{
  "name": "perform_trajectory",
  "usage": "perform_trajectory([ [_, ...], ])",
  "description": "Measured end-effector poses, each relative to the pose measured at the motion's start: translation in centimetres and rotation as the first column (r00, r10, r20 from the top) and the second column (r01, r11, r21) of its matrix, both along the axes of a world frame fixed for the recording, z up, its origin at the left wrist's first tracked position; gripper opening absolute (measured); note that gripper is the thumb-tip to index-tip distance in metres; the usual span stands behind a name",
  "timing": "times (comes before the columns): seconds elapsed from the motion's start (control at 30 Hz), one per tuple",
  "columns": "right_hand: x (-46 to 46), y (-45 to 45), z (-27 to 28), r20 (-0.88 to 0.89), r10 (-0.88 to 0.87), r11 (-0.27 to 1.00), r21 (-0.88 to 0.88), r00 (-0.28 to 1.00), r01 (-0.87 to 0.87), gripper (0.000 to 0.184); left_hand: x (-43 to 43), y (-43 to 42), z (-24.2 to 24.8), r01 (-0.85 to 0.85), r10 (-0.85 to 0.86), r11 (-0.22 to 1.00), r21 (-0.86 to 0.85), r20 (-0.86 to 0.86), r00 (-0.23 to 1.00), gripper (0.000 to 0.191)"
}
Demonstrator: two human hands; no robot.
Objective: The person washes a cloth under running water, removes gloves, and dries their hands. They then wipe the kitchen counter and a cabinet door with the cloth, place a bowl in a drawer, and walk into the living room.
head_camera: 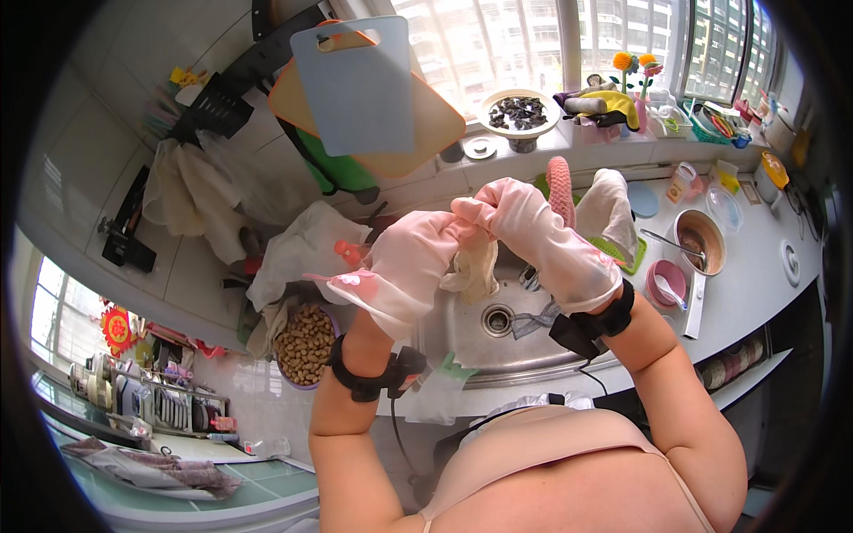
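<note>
Pale pink rubber gloves cover both hands, which meet above the stainless steel sink (pixel 460 333). A damp cream cloth (pixel 478 270) hangs beneath them, its upper part hidden by the fingers. My left hand (pixel 430 236) grips it from the left. Fingers bent, my right hand (pixel 510 206) holds the cloth from the other side, against the left fingertips. Below lies the drain (pixel 498 321), with a grey mesh strip (pixel 533 321) beside it. Part of the faucet (pixel 530 276) shows near my right wrist.
A bowl of peanuts (pixel 306 343) stands left of the sink. To the right are a saucepan (pixel 698 240), a pink bowl (pixel 665 283) and a draped cloth (pixel 606 213). Cutting boards (pixel 360 93) hang above. A plastic bag (pixel 440 393) lies over the front edge.
</note>
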State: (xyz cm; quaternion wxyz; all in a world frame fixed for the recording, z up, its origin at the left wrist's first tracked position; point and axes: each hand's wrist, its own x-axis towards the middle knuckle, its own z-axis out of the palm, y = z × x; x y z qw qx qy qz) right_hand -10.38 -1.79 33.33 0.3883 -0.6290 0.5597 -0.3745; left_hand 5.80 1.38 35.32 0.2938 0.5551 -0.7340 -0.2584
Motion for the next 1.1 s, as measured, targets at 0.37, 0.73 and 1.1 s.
perform_trajectory([
  [0.37,-3.3,0.8,-0.6,0.26,0.057,0.993,0.08,0.964,-0.081,0.033,6.7,-3.6,-0.5,0.074,0.133,0.97,0.23,-0.764,0.631,0.017],
  [0.73,-22.3,-5.2,-0.3,0.902,0.229,0.954,-0.282,0.367,0.099,0.029,22.2,-2.1,-0.7,-0.57,0.274,0.789,0.229,-0.962,-0.008,0.016],
  [1.1,-21.6,-13.3,15.3,0.691,0.1,0.827,-0.458,0.716,0.326,0.024,29.7,0.0,7.6,-0.204,-0.036,0.969,-0.137,-0.901,0.433,0.021],
])
